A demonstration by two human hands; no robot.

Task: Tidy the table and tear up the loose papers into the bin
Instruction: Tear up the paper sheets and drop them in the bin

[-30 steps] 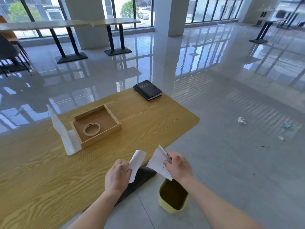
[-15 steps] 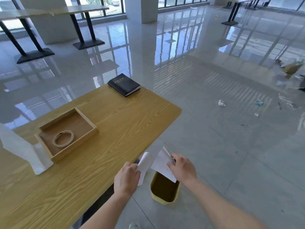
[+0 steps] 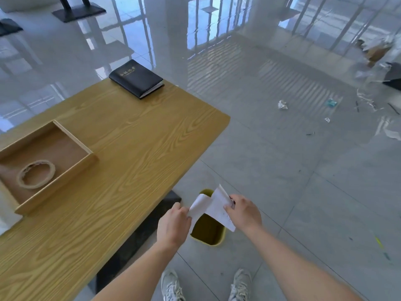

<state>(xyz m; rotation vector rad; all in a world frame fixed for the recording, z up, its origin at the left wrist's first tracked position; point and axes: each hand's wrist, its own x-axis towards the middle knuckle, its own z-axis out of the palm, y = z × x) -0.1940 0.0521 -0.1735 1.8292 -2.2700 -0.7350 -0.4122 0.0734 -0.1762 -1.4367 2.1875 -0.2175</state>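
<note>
Both hands hold pieces of white paper just above a small yellow bin that stands on the floor beside the table's near corner. My left hand pinches the left paper piece. My right hand grips the larger right paper piece, which hangs over the bin's opening. The two pieces overlap in the middle. The bin's inside looks dark, and I cannot tell what lies in it.
On the wooden table lie a black notebook at the far end and a wooden tray with a tape roll. More white paper shows at the left edge. Crumpled scraps litter the floor on the right.
The view has tilted down and to the right, so my shoes now show. My hands have drawn closer together over the bin, and the two paper pieces now overlap.
</note>
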